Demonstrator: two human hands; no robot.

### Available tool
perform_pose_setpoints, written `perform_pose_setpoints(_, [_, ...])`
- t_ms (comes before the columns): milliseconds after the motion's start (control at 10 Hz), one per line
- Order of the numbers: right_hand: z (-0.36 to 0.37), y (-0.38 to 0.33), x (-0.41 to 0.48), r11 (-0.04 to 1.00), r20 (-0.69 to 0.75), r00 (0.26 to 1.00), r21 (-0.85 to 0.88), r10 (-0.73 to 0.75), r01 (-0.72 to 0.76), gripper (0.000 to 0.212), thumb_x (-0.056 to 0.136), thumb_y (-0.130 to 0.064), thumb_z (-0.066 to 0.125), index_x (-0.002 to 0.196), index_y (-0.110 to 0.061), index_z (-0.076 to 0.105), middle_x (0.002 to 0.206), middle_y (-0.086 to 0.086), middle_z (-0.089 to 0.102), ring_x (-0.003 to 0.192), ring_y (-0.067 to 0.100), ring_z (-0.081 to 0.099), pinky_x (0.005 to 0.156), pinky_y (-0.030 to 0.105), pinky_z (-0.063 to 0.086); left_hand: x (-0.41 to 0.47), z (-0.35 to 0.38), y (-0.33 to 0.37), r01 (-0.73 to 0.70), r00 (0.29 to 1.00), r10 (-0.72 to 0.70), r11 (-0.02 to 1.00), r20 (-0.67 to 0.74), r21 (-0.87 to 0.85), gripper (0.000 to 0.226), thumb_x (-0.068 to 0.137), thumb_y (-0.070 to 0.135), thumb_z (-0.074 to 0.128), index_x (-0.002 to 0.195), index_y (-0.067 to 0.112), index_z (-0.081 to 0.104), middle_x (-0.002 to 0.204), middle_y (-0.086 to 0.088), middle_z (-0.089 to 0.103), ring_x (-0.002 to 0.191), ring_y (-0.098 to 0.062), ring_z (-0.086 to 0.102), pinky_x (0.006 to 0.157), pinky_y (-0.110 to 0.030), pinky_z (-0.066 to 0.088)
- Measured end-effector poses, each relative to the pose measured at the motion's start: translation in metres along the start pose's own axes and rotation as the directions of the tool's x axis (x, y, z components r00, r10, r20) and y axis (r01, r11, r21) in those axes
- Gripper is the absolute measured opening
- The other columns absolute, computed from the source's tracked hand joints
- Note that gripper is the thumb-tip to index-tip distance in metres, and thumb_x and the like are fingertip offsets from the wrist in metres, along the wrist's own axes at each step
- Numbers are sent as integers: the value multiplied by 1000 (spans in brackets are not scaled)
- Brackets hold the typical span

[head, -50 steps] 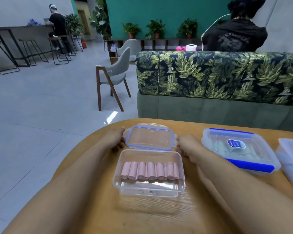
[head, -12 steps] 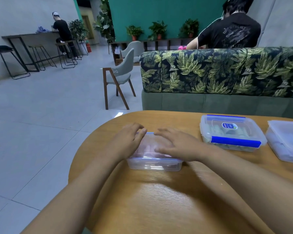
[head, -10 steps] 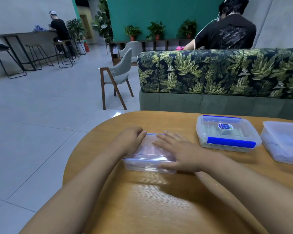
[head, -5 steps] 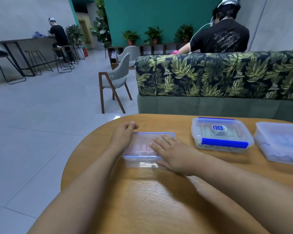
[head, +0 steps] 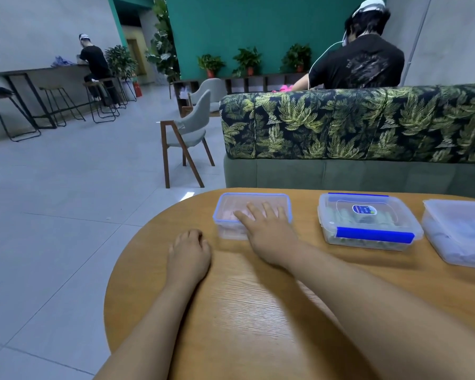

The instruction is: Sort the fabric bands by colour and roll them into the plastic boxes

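A clear plastic box with a blue-rimmed lid (head: 231, 204) sits closed near the far left of the round wooden table (head: 258, 311), with pink rolled bands showing faintly through it. My right hand (head: 266, 229) lies flat on its lid, fingers straight and spread. My left hand (head: 188, 250) rests on the table just left of and nearer than the box, fingers loosely curled, holding nothing. A second closed box with blue clips (head: 368, 223) holds pale green rolls. A third clear box (head: 461, 231) at the right edge holds bluish bands.
A leaf-patterned sofa back (head: 354, 127) stands right behind the table, and a person in black sits beyond it. A grey wooden chair (head: 187, 138) is on the tiled floor to the left. The table's left edge curves close to my left hand.
The open pink box got its lid five seconds ago. Since then it slid away across the table under my right hand. My left hand has come off the box and drawn back onto the table.
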State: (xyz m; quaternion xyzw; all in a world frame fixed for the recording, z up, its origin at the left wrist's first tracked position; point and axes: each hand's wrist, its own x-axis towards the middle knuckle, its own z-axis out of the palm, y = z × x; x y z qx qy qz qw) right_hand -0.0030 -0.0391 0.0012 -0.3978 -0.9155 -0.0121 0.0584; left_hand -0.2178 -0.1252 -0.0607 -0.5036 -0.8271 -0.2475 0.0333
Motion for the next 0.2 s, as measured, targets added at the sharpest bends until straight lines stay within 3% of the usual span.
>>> perform_pose_setpoints(200, [-2,6,41,999,26,999,46,25,-27,58,111,-35,27,166,-43,13,177,3,8,160,41,9,125,66,6,4,2,-1,-16,999,17,999,-36,29,31,103,32,50,126,19,66,123,-1,68,120,-24,57,106,-42,41])
